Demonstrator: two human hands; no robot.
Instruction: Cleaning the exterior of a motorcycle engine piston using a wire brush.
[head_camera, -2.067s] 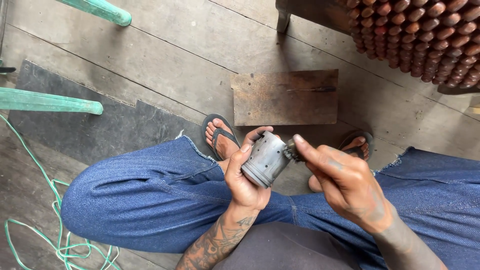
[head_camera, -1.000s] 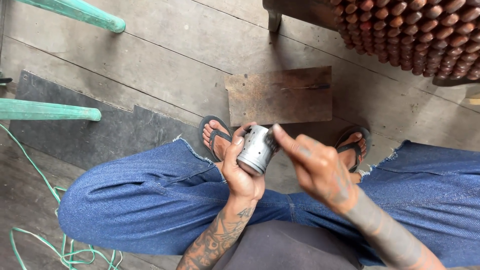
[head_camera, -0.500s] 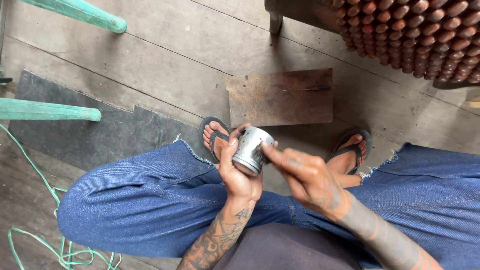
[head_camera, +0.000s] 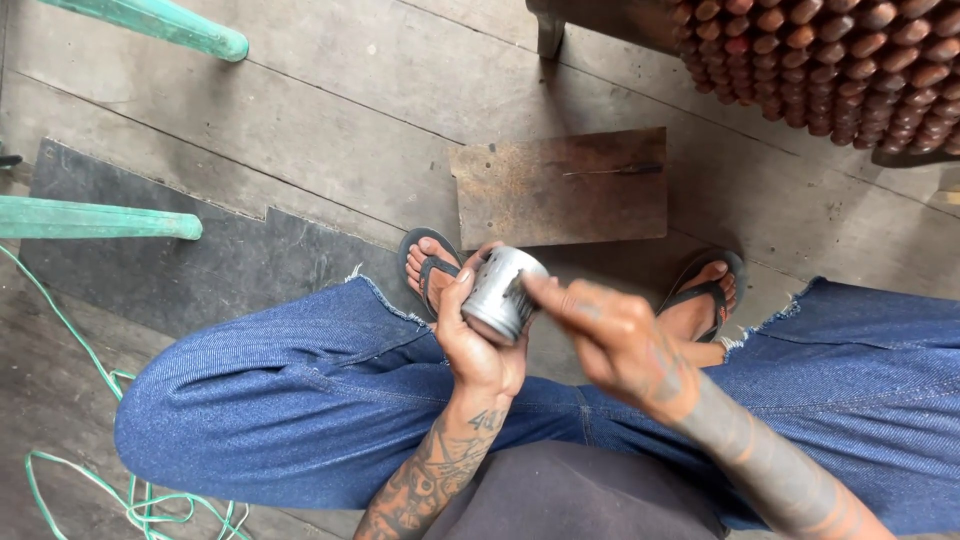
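Observation:
My left hand (head_camera: 472, 338) grips a grey metal cylinder, like an engine piston (head_camera: 500, 294), held above my knees with its flat crown toward me. My right hand (head_camera: 612, 338) is blurred, with the forefinger and thumb pinched against the right side of the piston; something small and dark may be between the fingers, though I cannot tell what. Both forearms are tattooed. My legs in blue jeans (head_camera: 270, 400) spread to either side, and my feet in dark flip-flops (head_camera: 428, 262) rest on the floor below the hands.
A rusty metal plate (head_camera: 560, 190) lies on the wooden plank floor just beyond my feet, with a thin dark tool (head_camera: 612, 170) on it. A beaded wooden seat cover (head_camera: 830, 60) is top right. Turquoise wooden legs (head_camera: 95, 220) and green cord (head_camera: 60, 470) are at left.
My right hand has slid left from the piston's side onto its near rim. The left hand has turned the piston so its crown faces me more.

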